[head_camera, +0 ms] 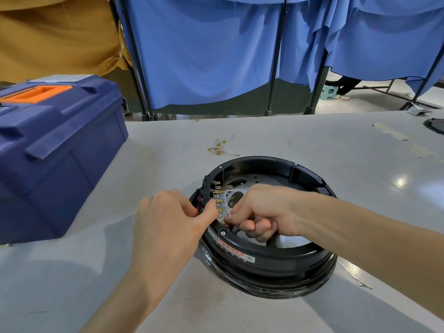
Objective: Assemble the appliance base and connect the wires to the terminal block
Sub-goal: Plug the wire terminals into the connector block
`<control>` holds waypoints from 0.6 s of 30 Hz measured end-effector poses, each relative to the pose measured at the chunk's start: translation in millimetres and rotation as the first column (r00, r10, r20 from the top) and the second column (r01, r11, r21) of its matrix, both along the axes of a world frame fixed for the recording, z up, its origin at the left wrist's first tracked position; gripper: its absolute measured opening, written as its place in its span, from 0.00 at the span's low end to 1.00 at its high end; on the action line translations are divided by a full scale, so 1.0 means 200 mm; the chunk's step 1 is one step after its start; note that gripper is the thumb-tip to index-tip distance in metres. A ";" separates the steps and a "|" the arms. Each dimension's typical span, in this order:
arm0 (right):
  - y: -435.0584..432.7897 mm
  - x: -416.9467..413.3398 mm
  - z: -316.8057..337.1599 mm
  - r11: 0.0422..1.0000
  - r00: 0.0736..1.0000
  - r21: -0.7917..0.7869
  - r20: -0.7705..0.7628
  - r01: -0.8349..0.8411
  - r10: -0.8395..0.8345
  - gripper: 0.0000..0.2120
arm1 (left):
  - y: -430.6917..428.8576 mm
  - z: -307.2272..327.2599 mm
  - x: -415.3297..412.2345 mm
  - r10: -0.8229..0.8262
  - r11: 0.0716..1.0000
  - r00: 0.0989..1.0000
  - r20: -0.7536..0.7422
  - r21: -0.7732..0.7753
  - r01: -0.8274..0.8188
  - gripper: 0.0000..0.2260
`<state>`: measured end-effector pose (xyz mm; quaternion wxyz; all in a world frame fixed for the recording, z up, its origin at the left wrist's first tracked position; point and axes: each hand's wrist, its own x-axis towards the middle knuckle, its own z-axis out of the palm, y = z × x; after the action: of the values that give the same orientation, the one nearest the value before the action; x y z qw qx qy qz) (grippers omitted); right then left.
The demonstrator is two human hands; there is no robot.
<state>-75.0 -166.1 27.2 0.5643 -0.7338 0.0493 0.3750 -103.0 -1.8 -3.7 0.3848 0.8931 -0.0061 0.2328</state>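
A round black appliance base (pixel 276 260) lies on the grey table, open side up, with a metal plate inside. On its left inner wall sits a black terminal block (pixel 208 188) with a row of brass tabs. Several white wires (pixel 231 190) with brass connectors run from the tabs into the base. My left hand (pixel 173 217) grips the base's left rim at the terminal block, thumb pressed against the tabs. My right hand (pixel 259 210) reaches inside the base and pinches a white wire's connector at the lowest tabs.
A blue toolbox (pixel 55 145) with an orange handle stands at the left. A small pile of spare wires with brass connectors (pixel 219 147) lies behind the base. Another dark round part (pixel 436 124) shows at the far right edge. Blue curtains hang beyond the table.
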 end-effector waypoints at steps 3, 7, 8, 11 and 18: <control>0.00 0.01 0.00 1.000 1.000 -0.001 -0.004 -0.008 0.008 0.11 | 0.00 0.00 0.00 -0.003 1.000 1.000 0.003 0.001 0.003 0.18; 0.01 0.00 -0.01 1.000 1.000 -0.006 -0.003 0.006 -0.006 0.12 | 0.00 0.00 0.00 -0.008 1.000 1.000 0.012 0.019 0.008 0.19; 0.01 0.00 -0.01 1.000 1.000 -0.004 -0.003 0.008 -0.008 0.12 | -0.01 0.00 0.00 -0.011 1.000 1.000 0.016 0.023 0.010 0.19; 0.01 0.00 -0.01 1.000 1.000 0.017 -0.005 0.012 -0.012 0.12 | 0.00 -0.01 -0.01 -0.009 1.000 1.000 0.018 0.027 0.009 0.20; 0.00 0.01 -0.02 0.998 0.998 0.055 -0.042 0.043 -0.040 0.14 | 0.00 -0.01 0.00 -0.016 1.000 1.000 0.016 0.020 0.015 0.21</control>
<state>-73.8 -165.3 23.8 0.5912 -0.7088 0.0655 0.3792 -103.5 -2.3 -4.9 0.3777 0.8950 -0.0185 0.2368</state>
